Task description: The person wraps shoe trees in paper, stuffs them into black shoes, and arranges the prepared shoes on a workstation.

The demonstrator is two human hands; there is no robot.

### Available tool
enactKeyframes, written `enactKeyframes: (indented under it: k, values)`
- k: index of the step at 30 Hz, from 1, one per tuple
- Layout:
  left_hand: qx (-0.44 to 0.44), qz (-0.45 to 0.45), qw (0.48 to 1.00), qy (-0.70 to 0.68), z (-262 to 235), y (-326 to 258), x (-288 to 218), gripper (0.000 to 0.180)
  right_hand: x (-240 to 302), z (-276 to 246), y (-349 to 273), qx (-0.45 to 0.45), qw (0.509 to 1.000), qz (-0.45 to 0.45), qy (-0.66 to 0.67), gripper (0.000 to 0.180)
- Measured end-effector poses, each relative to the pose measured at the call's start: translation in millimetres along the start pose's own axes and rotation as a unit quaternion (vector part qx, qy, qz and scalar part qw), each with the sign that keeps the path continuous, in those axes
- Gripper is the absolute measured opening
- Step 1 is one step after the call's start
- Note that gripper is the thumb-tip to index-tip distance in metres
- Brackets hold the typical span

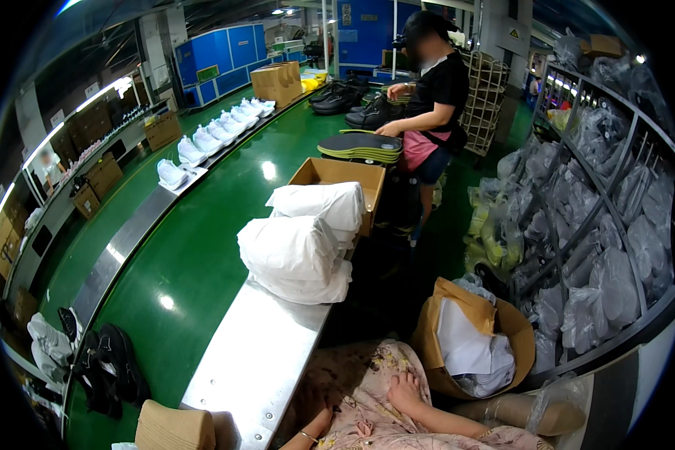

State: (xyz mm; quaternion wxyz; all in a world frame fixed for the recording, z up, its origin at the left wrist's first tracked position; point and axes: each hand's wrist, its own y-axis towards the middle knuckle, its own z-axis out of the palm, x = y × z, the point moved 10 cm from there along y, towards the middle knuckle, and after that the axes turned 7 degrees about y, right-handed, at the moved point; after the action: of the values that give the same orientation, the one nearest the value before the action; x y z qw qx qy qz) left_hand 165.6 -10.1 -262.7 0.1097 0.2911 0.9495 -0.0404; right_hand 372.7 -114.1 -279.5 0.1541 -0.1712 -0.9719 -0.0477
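Observation:
My right hand [406,393] lies on my lap, its fingers apart on the pink flowered fabric [364,367] and nothing in them. Close to the metal table's edge, my left hand [321,421] also rests on the fabric, partly in shadow; it looks open and holds nothing. A bracelet circles the left wrist. In front of me runs a shiny metal table [247,352]. White paper-wrapped bundles [292,251] are piled at its far end, against an open cardboard box [352,174].
A cardboard box [420,334] of white paper stands at my right, beside a rack [607,195] of plastic-bagged items. Black shoes [120,364] and a curved tan block [174,426] are at left. White shoes [208,141] line a belt. A co-worker [435,97] stands by stacked insoles [360,147].

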Motion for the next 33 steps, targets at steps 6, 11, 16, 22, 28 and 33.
enactKeyframes:
  k: [6, 11, 16, 22, 28, 33]
  values:
    - [0.002, 0.007, 1.0, 0.005, 3, 0, 2, 0.061, 2, -1, 1, 0.007, 1.0, 0.0, 0.004, 0.027]
    - [-0.005, 0.006, 0.999, 0.039, -1, -1, -1, 0.059, 1, -1, 0, 0.009, 1.0, 0.001, 0.006, 0.028]
    - [-0.017, 0.003, 0.999, 0.031, -9, 1, -3, 0.051, 0, -1, 0, 0.008, 1.0, 0.001, 0.01, 0.029]
    - [-0.037, 0.017, 0.999, 0.023, -10, 1, -5, 0.047, -2, 4, 0, 0.017, 1.0, 0.012, 0.009, 0.029]
    - [-0.049, 0.008, 0.998, 0.024, -11, 1, -4, 0.048, -1, 2, 1, 0.027, 0.999, 0.016, 0.01, 0.028]
    - [-0.032, 0.013, 0.999, 0.001, -18, -1, -6, 0.049, 0, 5, 0, 0.018, 1.0, 0.004, 0.003, 0.028]
